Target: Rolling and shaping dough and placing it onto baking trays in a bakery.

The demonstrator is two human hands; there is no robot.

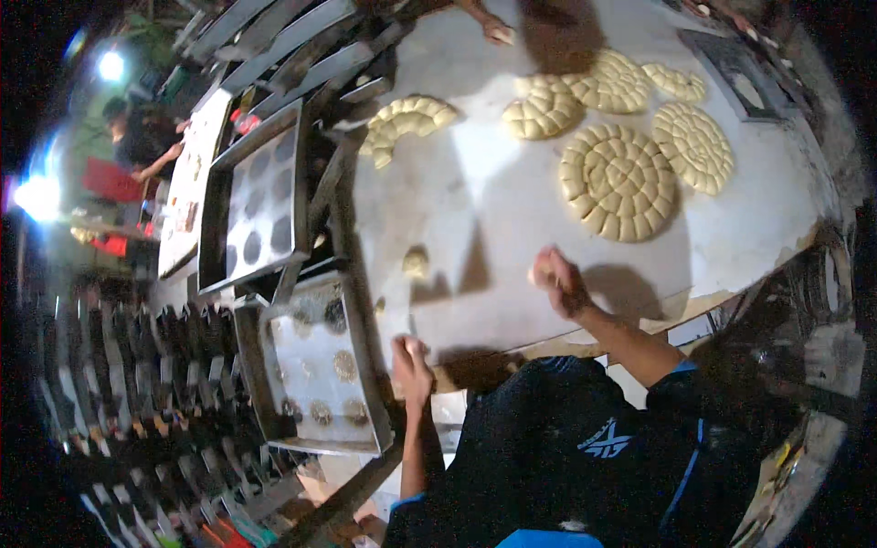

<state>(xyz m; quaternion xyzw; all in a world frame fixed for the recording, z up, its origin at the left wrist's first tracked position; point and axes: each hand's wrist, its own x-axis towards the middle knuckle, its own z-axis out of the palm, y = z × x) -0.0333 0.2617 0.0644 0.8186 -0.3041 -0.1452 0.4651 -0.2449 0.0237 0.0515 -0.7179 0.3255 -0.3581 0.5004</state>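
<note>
My left hand (411,363) is closed at the table's front-left edge around what looks like a pale, narrow tool, partly hidden. My right hand (562,281) is closed on a small pale piece of dough (538,274) above the table (722,233). A small dough lump (416,263) lies between and beyond my hands. A curved band of segmented dough (411,119) sits at the back left. Several round coils of cut dough (618,183) lie on the right half of the table.
Metal trays (364,402) with round marks sit on racks left of the table, beside stacked pans (119,365). A flat dark tray (731,78) is at the back right. A co-worker's hand (493,29) reaches over the far edge; another person (137,146) works at a bench behind left.
</note>
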